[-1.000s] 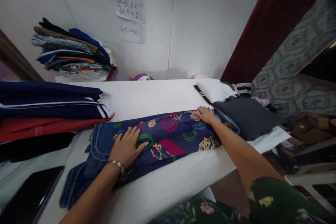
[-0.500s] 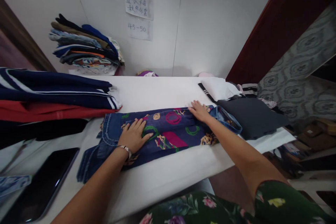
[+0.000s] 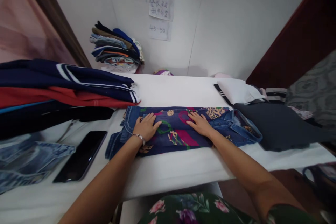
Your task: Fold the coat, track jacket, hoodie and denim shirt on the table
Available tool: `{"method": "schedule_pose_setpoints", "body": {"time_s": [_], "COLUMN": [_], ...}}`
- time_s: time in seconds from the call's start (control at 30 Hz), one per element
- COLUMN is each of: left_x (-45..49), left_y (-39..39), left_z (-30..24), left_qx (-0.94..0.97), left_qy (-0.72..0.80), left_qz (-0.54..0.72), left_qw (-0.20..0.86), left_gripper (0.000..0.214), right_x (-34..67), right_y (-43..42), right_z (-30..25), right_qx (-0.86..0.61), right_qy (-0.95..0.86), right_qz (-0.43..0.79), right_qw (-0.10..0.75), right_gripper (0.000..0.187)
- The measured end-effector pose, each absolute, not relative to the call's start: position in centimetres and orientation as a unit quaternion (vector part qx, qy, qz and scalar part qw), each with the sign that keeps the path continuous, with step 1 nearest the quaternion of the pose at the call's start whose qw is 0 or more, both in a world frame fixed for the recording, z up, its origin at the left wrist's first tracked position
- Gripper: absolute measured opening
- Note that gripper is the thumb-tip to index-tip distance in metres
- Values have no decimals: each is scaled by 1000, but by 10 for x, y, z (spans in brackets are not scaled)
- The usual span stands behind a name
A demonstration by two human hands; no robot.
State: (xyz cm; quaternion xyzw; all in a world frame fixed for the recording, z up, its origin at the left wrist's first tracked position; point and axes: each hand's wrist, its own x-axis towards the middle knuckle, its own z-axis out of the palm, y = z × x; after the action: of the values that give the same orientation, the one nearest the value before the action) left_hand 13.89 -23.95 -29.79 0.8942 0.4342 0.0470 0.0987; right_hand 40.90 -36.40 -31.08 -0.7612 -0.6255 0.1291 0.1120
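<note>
A folded blue denim shirt (image 3: 225,126) with coloured ring and gold prints lies across the white table (image 3: 173,168) in front of me. My left hand (image 3: 146,126), with a bracelet at the wrist, lies flat on its left part, fingers spread. My right hand (image 3: 198,123) rests flat on the middle of the shirt, fingers stretched out. Neither hand grips the cloth; both press down on it. The collar end of the shirt lies to the right of my right hand.
A stack of navy, red and black garments (image 3: 60,87) sits at left, a black phone (image 3: 81,155) and denim piece (image 3: 28,157) near the front left. A dark folded garment (image 3: 273,126) and white cloth (image 3: 238,91) lie at right. Folded clothes (image 3: 115,47) are piled by the wall.
My right hand has slid left from the shirt's collar end to its middle. The left hand stays on the left part. The view has turned left.
</note>
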Motion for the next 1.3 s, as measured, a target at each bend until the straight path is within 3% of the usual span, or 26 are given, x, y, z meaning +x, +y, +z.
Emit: {"method": "schedule_pose_setpoints", "body": {"time_s": [0.2,0.43,0.67,0.8,0.93,1.3], "left_x": [140,135,123,108,90,88], "left_y": [-247,-245,-228,-215,-204,-196], "left_z": [-297,-302,-299,-289,-284,-290], "left_qx": [896,896,879,805,723,722], "left_qy": [433,425,417,543,661,671], "left_qz": [40,52,167,220,173,126], "left_qw": [88,117,163,94,106,114], "left_gripper": [50,52,39,39,56,55], "right_x": [370,333,339,338,338,331], "right_y": [-346,-326,-330,-332,-332,-342], "right_z": [-291,-324,-334,-332,-332,-321], "right_qx": [-700,-674,-668,-668,-669,-635], "right_qy": [-690,-735,-741,-741,-740,-761], "right_qz": [70,43,0,3,6,-8], "right_qw": [172,61,69,69,67,130], "right_gripper": [64,65,64,64,63,61]}}
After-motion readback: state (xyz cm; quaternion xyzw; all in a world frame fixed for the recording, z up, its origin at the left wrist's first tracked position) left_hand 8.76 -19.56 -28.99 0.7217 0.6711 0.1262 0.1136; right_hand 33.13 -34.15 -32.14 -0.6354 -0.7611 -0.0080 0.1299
